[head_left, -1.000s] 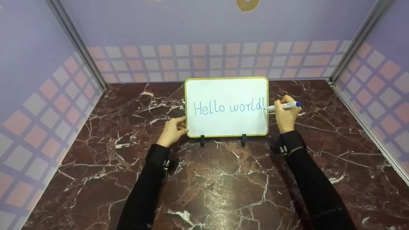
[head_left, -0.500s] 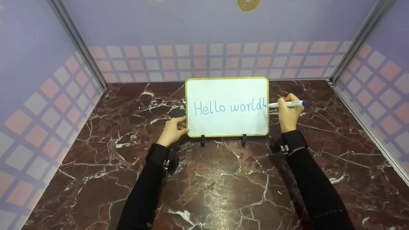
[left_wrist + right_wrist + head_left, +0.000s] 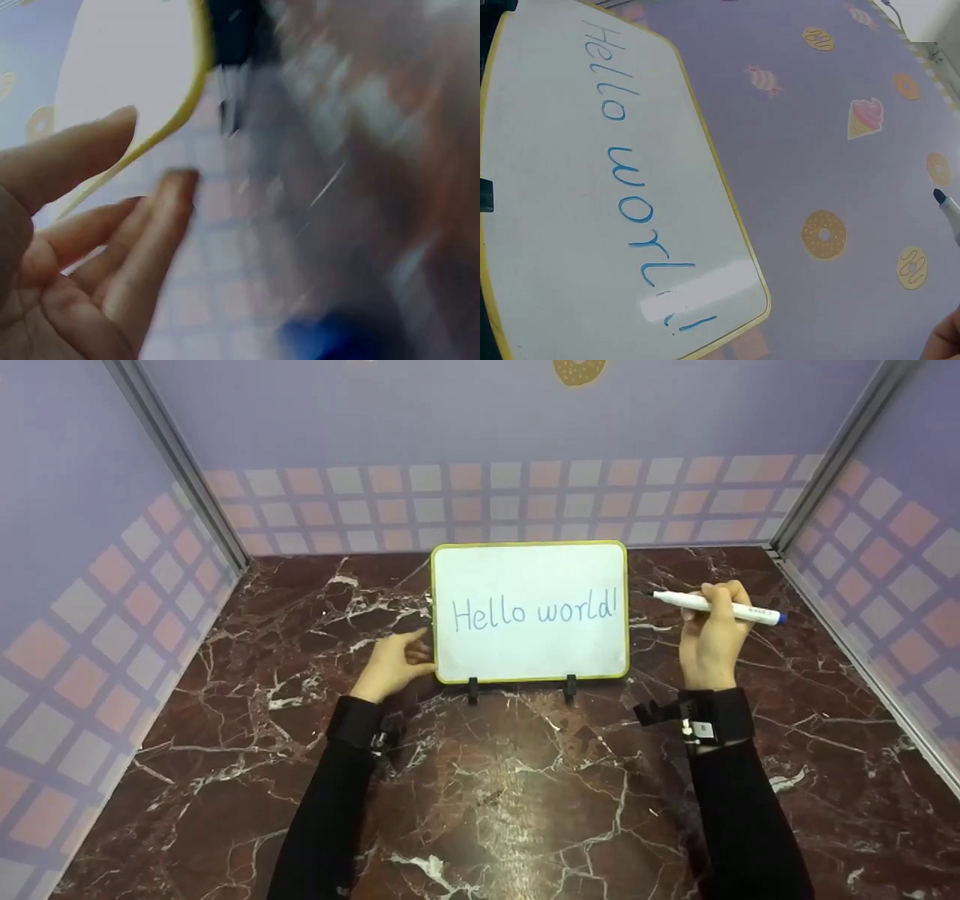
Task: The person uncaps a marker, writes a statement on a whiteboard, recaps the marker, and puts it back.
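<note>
A small whiteboard (image 3: 530, 649) with a yellow frame stands nearly upright, bearing "Hello world!" in blue. My left hand (image 3: 390, 664) is at its lower left edge, thumb and fingers spread loosely. In the left wrist view the thumb and fingers (image 3: 154, 255) lie either side of the frame without a visible squeeze; whether they touch it I cannot tell. To the right of the board, my right hand (image 3: 714, 641) holds a white marker (image 3: 686, 600), uncapped, its dark tip pointing left and clear of the board. Its blue end sticks out on the right.
Two black feet (image 3: 472, 691) support the board on a dark red marbled table (image 3: 517, 795). Tiled purple walls (image 3: 525, 427) close in the back and both sides. A blurred blue thing (image 3: 322, 337) shows low in the left wrist view.
The right hand has drawn the marker away from the board, rightwards, and turned it so its blue end dips. The left hand has shifted slightly left, its grip looser.
</note>
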`<act>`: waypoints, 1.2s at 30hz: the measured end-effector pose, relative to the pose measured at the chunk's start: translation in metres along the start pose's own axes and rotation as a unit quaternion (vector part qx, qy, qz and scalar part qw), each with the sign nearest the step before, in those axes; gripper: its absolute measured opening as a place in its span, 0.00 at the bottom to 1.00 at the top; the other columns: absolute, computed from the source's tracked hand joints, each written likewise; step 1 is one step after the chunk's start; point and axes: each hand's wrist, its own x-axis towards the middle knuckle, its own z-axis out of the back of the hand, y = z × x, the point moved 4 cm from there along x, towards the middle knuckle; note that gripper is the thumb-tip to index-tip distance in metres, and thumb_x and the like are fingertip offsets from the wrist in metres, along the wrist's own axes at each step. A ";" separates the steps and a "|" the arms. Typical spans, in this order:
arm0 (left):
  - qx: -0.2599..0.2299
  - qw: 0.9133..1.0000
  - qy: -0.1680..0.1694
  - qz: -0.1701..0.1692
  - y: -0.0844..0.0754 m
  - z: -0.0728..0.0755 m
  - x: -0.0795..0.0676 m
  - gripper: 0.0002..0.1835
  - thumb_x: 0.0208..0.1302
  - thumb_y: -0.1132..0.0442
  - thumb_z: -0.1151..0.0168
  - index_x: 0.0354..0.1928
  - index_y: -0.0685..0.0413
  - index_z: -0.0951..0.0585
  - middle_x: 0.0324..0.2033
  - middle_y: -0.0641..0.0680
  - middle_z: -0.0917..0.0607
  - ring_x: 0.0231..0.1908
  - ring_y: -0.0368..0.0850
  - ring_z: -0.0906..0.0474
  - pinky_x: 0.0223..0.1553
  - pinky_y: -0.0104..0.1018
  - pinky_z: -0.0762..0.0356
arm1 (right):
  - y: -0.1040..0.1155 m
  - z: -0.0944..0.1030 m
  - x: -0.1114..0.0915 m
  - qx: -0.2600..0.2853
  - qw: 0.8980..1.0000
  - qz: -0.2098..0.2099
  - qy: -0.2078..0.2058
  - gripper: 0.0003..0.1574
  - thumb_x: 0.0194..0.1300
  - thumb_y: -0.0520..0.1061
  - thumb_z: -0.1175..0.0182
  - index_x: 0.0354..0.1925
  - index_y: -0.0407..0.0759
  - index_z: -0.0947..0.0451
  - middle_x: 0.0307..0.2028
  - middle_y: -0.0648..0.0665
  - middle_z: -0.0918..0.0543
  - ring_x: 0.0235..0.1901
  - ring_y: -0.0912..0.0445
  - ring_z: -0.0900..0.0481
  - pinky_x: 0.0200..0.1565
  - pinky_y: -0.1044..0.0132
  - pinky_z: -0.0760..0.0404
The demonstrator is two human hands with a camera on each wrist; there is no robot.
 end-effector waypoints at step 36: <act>0.137 0.943 -0.160 -0.257 -0.145 -0.018 -0.063 0.08 0.60 0.62 0.31 0.38 0.60 0.15 0.36 0.56 0.11 0.35 0.47 0.13 0.40 0.36 0.13 | -0.022 -0.057 -0.074 -0.192 0.954 -0.034 0.226 0.21 0.58 0.22 0.50 0.14 0.38 0.35 0.17 0.49 0.27 0.16 0.60 0.28 0.16 0.75 0.31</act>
